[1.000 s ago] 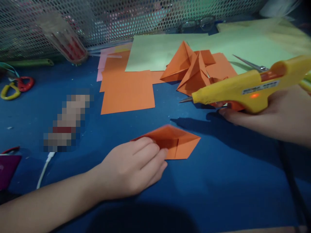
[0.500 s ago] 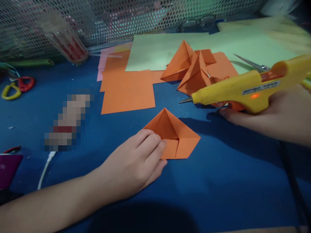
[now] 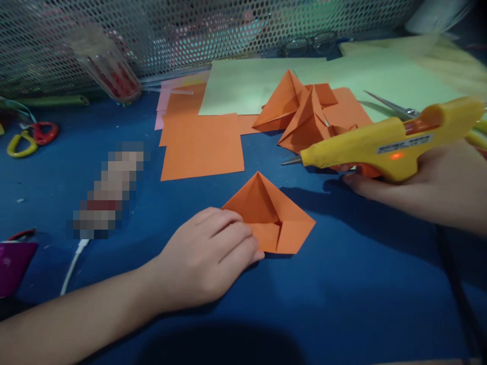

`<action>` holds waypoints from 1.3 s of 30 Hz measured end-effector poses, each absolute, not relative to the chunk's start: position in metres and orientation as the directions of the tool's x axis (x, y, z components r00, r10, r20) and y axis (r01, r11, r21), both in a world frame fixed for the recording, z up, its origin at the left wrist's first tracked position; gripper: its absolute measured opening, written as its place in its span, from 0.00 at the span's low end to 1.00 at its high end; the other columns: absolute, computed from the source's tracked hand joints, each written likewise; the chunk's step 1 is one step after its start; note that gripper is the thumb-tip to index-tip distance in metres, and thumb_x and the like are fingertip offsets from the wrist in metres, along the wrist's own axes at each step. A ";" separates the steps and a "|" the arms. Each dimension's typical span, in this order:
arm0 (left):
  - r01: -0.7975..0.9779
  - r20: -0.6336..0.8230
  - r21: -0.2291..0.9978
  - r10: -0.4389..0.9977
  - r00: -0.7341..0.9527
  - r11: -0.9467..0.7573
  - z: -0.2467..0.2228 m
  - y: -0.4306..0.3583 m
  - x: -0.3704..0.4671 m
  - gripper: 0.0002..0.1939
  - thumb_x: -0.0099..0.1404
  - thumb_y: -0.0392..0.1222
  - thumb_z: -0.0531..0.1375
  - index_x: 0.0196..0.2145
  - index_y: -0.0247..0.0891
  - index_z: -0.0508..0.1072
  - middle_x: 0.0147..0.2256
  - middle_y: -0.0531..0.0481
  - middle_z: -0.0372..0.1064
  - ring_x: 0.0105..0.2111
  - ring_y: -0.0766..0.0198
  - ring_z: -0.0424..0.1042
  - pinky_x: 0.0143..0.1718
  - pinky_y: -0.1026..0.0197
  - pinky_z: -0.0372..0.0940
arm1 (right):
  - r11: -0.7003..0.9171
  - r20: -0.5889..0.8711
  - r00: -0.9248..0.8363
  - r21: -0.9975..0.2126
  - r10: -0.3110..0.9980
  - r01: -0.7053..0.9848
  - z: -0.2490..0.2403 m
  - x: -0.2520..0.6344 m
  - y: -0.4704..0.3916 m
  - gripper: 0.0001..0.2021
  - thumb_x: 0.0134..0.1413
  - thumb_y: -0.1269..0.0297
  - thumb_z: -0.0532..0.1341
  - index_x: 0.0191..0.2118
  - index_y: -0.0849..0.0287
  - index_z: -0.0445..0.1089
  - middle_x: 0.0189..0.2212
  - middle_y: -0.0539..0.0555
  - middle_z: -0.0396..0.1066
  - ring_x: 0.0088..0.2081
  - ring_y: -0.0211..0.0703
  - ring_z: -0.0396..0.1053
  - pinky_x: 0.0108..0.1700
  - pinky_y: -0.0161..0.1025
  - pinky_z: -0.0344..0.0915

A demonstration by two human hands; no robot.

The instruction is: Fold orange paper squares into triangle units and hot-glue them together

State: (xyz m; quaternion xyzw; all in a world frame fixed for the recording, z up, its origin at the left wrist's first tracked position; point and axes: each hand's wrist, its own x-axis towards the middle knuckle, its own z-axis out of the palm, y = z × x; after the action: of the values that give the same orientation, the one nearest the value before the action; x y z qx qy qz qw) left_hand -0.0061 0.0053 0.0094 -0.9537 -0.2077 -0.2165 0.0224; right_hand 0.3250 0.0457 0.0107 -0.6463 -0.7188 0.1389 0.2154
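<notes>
My left hand [image 3: 216, 253] is closed on the left side of a folded orange paper [image 3: 297, 223], its thumb at the lower edge. The paper lies on the blue table, a peak at its far end and a flap folded across the front. My right hand [image 3: 429, 182] grips a yellow hot glue gun [image 3: 353, 139] with a lit orange light. The gun's metal nozzle points left, beyond the folded paper and apart from it. Just behind the gun stand folded orange paper pieces [image 3: 287, 101], partly hidden by it.
Flat orange sheets [image 3: 203, 147] and pale green paper [image 3: 236, 83] lie towards the back. Scissors [image 3: 395, 105] rest behind the gun; red and yellow handles [image 3: 23, 144] show at left. A jar [image 3: 110, 71] leans near the metal mesh [image 3: 182, 35]. A white cable [image 3: 72, 263] runs at left.
My left hand has shifted slightly left and down on the folded paper, covering more of its front flap. My right hand still holds the glue gun in nearly the same place.
</notes>
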 end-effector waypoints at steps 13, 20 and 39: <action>0.479 0.464 0.434 0.645 0.607 -0.763 0.001 0.013 -0.009 0.11 0.82 0.39 0.54 0.40 0.40 0.71 0.32 0.53 0.72 0.32 0.63 0.71 0.36 0.62 0.68 | 0.098 0.115 -0.047 -0.497 0.992 0.862 0.013 0.322 0.047 0.18 0.38 0.44 0.61 0.30 0.52 0.75 0.30 0.55 0.79 0.35 0.61 0.78 0.33 0.51 0.75; 0.519 0.417 0.377 0.641 0.645 -0.767 -0.002 0.015 -0.009 0.08 0.81 0.35 0.56 0.45 0.39 0.75 0.44 0.48 0.76 0.44 0.59 0.69 0.47 0.60 0.66 | 0.114 0.135 -0.056 -0.477 0.989 0.871 0.010 0.327 0.045 0.26 0.42 0.34 0.61 0.32 0.53 0.76 0.33 0.59 0.79 0.38 0.62 0.78 0.32 0.51 0.74; 0.519 0.247 0.592 0.753 0.610 -0.616 0.003 0.021 -0.011 0.11 0.81 0.45 0.57 0.43 0.42 0.78 0.36 0.55 0.79 0.34 0.62 0.76 0.39 0.63 0.68 | 0.309 0.246 -0.213 -0.472 0.946 0.826 0.015 0.317 0.042 0.39 0.51 0.16 0.53 0.24 0.52 0.71 0.15 0.51 0.67 0.19 0.47 0.69 0.23 0.44 0.64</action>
State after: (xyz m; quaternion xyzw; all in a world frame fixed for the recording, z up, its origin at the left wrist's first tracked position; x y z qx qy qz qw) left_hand -0.0108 0.0209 0.0034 -0.8650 -0.3677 -0.2445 -0.2385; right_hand 0.3171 0.0420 0.0149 -0.5755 -0.7695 0.1199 0.2495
